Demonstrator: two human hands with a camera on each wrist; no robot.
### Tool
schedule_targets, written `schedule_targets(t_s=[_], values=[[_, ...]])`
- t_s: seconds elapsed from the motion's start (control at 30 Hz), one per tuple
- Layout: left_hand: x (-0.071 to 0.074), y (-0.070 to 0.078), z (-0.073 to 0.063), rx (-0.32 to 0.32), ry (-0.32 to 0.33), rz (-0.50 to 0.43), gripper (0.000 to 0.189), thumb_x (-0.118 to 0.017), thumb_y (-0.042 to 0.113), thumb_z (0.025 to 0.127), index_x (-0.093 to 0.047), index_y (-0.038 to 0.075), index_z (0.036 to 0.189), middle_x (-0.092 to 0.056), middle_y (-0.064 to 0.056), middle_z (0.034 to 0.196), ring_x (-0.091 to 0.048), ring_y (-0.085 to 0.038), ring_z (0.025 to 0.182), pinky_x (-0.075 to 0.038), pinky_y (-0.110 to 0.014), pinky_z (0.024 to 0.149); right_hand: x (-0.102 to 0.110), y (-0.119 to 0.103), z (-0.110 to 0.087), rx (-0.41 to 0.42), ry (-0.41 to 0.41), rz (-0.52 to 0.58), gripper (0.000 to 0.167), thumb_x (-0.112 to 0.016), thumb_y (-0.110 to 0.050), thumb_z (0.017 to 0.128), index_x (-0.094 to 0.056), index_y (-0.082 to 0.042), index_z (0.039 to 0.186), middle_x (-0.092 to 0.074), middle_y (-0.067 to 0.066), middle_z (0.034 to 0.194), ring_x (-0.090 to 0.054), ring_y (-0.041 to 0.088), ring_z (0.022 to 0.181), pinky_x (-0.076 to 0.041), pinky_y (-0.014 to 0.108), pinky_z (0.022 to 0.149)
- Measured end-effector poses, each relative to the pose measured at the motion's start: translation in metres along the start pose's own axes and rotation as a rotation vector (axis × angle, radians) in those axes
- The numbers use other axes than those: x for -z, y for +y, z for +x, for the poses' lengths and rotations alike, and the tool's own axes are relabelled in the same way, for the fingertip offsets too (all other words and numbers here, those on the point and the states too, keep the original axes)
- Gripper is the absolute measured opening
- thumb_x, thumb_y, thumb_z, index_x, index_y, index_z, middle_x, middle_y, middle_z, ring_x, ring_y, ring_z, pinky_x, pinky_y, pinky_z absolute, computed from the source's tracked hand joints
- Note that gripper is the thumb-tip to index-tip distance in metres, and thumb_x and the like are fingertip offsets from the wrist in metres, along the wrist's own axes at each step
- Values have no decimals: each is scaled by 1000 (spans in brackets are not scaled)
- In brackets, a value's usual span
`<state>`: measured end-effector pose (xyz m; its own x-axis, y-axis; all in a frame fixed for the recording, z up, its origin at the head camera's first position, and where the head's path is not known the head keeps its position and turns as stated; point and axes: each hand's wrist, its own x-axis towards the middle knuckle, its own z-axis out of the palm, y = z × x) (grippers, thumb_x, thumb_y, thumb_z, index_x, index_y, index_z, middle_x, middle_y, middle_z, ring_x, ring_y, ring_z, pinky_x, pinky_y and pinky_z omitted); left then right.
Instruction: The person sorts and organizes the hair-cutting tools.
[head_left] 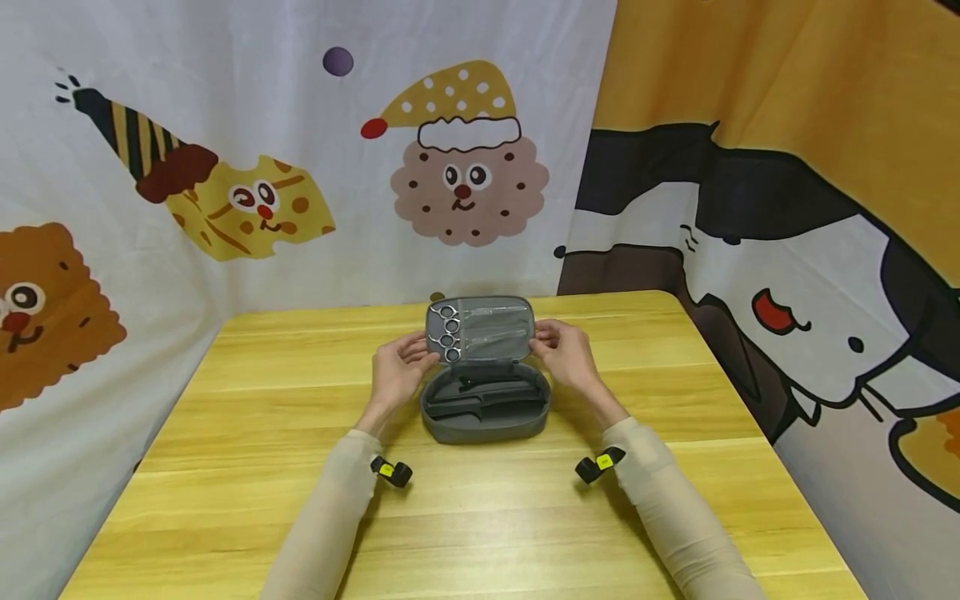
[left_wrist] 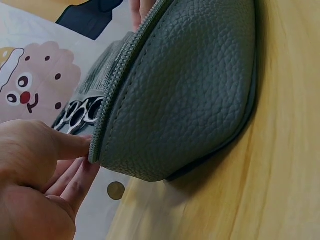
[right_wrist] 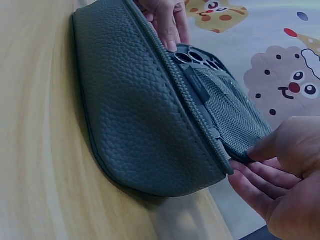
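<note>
A grey zippered case (head_left: 486, 432) with pebbled sides rests on the table, its lid (head_left: 497, 302) raised at the back. Behind the lid's mesh pocket (head_left: 498, 333), silvery scissors (head_left: 447, 340) show their finger rings on the left side. My left hand (head_left: 397, 371) pinches the lid's left edge, the thumb on the inner side. On the opposite edge, the thumb and fingers of my right hand (head_left: 567, 356) pinch the lid near its lower right corner. Inside the base are long, dark grey compartments. Both wrist views show the zipper teeth (left_wrist: 117, 82) along the base's rim.
The wooden table (head_left: 480, 517) extends around the case on all sides. A white curtain (head_left: 285, 50) with cartoon prints hangs behind its back edge, and an orange and black printed cloth (head_left: 750, 75) hangs on the right. A small dark camera is strapped to each wrist.
</note>
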<state>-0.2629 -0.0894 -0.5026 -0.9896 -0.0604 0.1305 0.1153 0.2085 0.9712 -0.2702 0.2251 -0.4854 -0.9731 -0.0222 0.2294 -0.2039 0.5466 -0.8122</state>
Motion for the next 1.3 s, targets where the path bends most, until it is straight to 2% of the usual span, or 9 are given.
schedule_targets(t_s=[0.17,0.37,0.63,0.9,1.1,1.3], values=[[2,2,-2,-40,2,32,47,-87,-6,95,-75,-5,140,-83,-28,123,-84,-40,114,-68,-19,90,2,0,1,13,14,18,24,-78,-6,105,-80,1,127,-85,21,112,-83,33,98,-61,17,75],[4,2,-4,-133,6,94,40,-86,-6,96,-77,-8,134,-84,-29,118,-84,-44,111,-69,-24,92,5,-1,-1,35,8,30,18,-79,-7,105,-80,0,122,-85,20,108,-82,32,94,-61,18,74],[9,4,-6,-243,7,155,28,-83,-3,99,-80,-9,126,-84,-30,115,-85,-44,108,-71,-35,93,10,2,-4,111,-9,36,11,-80,-4,104,-77,-1,114,-85,19,107,-81,31,98,-60,15,80],[19,6,-10,-318,-68,197,23,-79,-4,102,-81,-9,125,-85,-28,112,-87,-43,100,-71,-29,87,18,6,-8,181,-64,45,11,-81,-2,103,-76,-3,112,-86,16,107,-81,25,97,-62,18,84],[28,9,-16,-414,-116,318,20,-79,-3,103,-83,-5,123,-86,-23,111,-88,-37,100,-72,-40,87,26,8,-11,214,-140,31,9,-82,-4,103,-76,-8,109,-86,11,108,-84,28,101,-65,23,85],[35,11,-21,-464,-164,367,17,-79,-5,102,-84,-5,119,-86,-24,112,-87,-38,102,-72,-44,87,34,11,-12,253,-224,19,10,-80,-1,103,-79,-7,111,-82,13,110,-83,28,104,-68,29,90]])
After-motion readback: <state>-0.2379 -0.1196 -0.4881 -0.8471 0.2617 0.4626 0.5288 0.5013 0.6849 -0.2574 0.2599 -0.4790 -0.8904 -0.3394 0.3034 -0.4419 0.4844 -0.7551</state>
